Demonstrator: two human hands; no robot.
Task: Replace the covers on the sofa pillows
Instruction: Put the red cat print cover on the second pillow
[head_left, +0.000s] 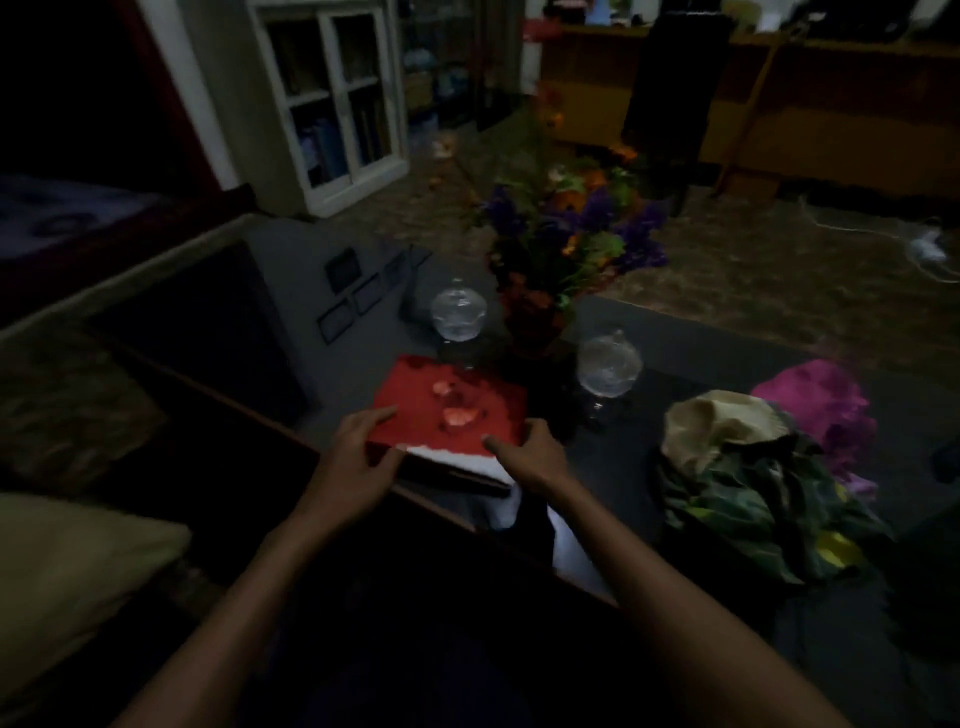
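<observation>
Red folded cover (452, 410) lies at the near edge of the dark table (701, 358), and I grip it from both sides: my left hand (358, 457) pinches its left corner, my right hand (530, 452) curls over its right edge. Right of that hand, crumpled green and pink covers (753, 467); beyond my fingers, two glass jars (458, 312) and a flower vase (561, 244).

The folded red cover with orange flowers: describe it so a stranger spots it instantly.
Start at the dark low table with the flower bouquet. At its near edge, left of the crumpled fabric pile, lies the folded red cover with orange flowers. Alone among the fabrics, it is flat and square.
</observation>
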